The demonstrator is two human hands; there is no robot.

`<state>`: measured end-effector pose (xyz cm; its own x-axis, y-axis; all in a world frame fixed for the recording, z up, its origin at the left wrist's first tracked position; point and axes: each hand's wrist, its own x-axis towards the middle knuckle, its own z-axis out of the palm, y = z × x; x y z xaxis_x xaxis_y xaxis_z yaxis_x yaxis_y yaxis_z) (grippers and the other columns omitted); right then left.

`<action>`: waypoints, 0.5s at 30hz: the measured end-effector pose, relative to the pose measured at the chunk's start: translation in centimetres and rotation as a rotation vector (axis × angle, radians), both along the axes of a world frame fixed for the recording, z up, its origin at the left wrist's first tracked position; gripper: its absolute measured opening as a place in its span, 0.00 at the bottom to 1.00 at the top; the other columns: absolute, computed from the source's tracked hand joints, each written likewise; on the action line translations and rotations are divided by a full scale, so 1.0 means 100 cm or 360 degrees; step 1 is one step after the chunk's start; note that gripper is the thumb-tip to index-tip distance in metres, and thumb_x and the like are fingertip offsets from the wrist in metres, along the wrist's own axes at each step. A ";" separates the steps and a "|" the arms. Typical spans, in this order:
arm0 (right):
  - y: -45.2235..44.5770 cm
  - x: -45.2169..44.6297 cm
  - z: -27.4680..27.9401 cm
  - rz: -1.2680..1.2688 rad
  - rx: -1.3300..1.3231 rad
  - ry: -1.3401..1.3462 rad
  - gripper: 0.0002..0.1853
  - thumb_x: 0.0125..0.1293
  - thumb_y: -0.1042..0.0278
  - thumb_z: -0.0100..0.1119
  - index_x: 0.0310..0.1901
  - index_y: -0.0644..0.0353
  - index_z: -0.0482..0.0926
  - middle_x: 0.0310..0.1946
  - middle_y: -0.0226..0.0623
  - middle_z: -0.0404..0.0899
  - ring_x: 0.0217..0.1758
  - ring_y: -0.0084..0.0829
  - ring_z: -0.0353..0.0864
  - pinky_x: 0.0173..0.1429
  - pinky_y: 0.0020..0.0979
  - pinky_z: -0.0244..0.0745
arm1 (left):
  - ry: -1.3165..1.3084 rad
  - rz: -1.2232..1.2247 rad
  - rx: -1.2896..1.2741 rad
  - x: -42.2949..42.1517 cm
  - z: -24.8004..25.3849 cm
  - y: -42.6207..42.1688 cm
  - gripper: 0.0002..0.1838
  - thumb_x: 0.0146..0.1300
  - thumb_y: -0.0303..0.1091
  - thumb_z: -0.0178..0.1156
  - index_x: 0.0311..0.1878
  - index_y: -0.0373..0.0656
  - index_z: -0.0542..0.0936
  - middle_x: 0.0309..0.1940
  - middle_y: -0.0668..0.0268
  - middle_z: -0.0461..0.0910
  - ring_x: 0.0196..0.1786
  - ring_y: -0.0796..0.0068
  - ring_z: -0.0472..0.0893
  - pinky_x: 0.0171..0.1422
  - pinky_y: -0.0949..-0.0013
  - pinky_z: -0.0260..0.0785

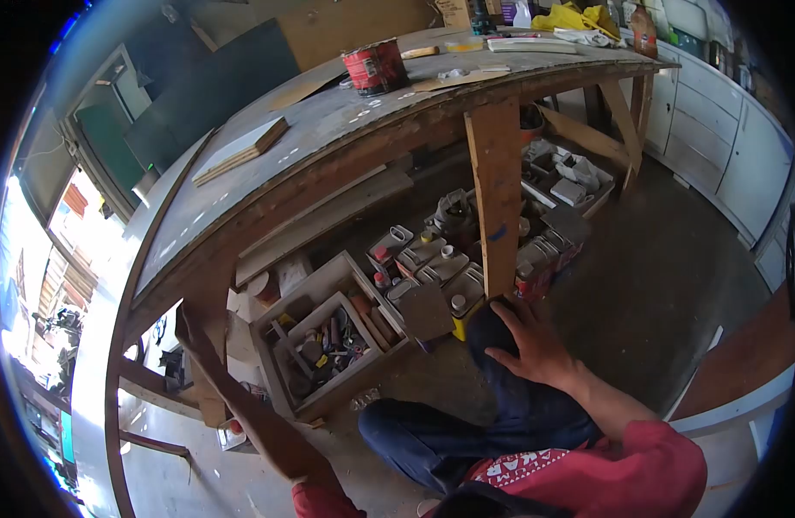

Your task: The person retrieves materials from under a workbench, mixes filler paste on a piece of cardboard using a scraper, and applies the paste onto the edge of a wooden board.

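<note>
My right hand (536, 342) lies on my bent knee in dark blue trousers (492, 388), fingers apart and holding nothing. My left arm reaches out to the near left leg (209, 315) of the workbench, with my left hand (188, 326) against the leg's edge. The left fingers are small and partly hidden, so their grip does not show. Between my arms, under the bench, stands a wooden box (287, 321) with a smaller tray (306, 316) inside, full of mixed small tools and parts.
Several dusty jerrycans (419, 250) and a flat board (424, 312) stand beside the box. A middle bench leg (494, 194) rises ahead of my knee. Above, the benchtop (328, 116) carries a red paint can (376, 69) and a wood block (242, 151). White cabinets (708, 129) line the right.
</note>
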<state>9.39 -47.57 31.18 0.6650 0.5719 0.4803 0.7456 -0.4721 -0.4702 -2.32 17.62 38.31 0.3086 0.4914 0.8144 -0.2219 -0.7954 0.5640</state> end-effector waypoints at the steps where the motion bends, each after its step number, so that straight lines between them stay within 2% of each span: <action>1: -0.001 0.003 0.001 -0.0173 -0.0188 -0.0091 0.38 0.65 0.54 0.69 0.72 0.59 0.65 0.69 0.55 0.64 0.70 0.59 0.67 0.71 0.53 0.67 | -0.0003 0.0027 -0.0021 0.000 -0.003 0.001 0.27 0.79 0.47 0.49 0.58 0.27 0.80 0.51 0.53 0.84 0.54 0.62 0.80 0.64 0.60 0.69; 2: -0.003 0.008 0.002 -0.0348 -0.0378 -0.0183 0.38 0.63 0.55 0.70 0.71 0.59 0.66 0.69 0.54 0.64 0.70 0.59 0.67 0.69 0.53 0.68 | -0.0008 0.0059 -0.0054 0.000 -0.004 0.003 0.27 0.79 0.47 0.49 0.59 0.28 0.80 0.52 0.53 0.84 0.55 0.62 0.79 0.64 0.60 0.69; 6: -0.032 0.045 -0.006 -0.0489 -0.0268 -0.0167 0.35 0.60 0.57 0.70 0.67 0.59 0.70 0.67 0.50 0.67 0.68 0.57 0.69 0.64 0.53 0.71 | -0.0030 0.0200 -0.0154 -0.006 -0.006 0.002 0.27 0.79 0.47 0.48 0.60 0.28 0.79 0.53 0.53 0.83 0.56 0.62 0.79 0.65 0.59 0.68; 8: -0.048 0.058 -0.006 -0.0527 -0.0232 -0.0095 0.28 0.60 0.60 0.69 0.60 0.60 0.75 0.58 0.46 0.75 0.63 0.52 0.74 0.62 0.52 0.72 | -0.0034 0.0276 -0.0212 -0.007 -0.008 0.002 0.27 0.79 0.47 0.48 0.60 0.28 0.79 0.54 0.53 0.82 0.57 0.62 0.78 0.66 0.59 0.68; 9: -0.051 0.066 -0.007 -0.0525 -0.0243 -0.0079 0.28 0.60 0.60 0.69 0.60 0.60 0.75 0.58 0.46 0.75 0.63 0.52 0.74 0.62 0.52 0.72 | -0.0033 0.0308 -0.0237 -0.010 -0.007 0.002 0.27 0.79 0.47 0.48 0.61 0.28 0.78 0.54 0.53 0.82 0.57 0.62 0.78 0.66 0.59 0.68; 11: -0.054 0.084 -0.008 -0.0483 -0.0244 -0.0067 0.20 0.60 0.62 0.69 0.51 0.61 0.79 0.47 0.43 0.81 0.57 0.47 0.79 0.61 0.50 0.73 | -0.0036 0.0362 -0.0290 -0.011 -0.007 0.002 0.27 0.79 0.47 0.48 0.61 0.28 0.78 0.55 0.53 0.82 0.58 0.62 0.78 0.67 0.59 0.67; 15: -0.043 0.116 -0.014 -0.0404 -0.0461 -0.0064 0.16 0.60 0.61 0.68 0.46 0.60 0.82 0.42 0.42 0.84 0.53 0.45 0.83 0.59 0.48 0.76 | -0.0039 0.0491 -0.0436 -0.019 -0.006 0.005 0.28 0.79 0.47 0.47 0.62 0.29 0.77 0.57 0.53 0.81 0.59 0.61 0.77 0.68 0.58 0.66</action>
<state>20.95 -51.86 29.78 0.7868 0.5071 0.3517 0.6030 -0.7532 -0.2629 -4.23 18.16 37.72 0.0952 0.7576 0.6458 -0.0125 -0.6478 0.7617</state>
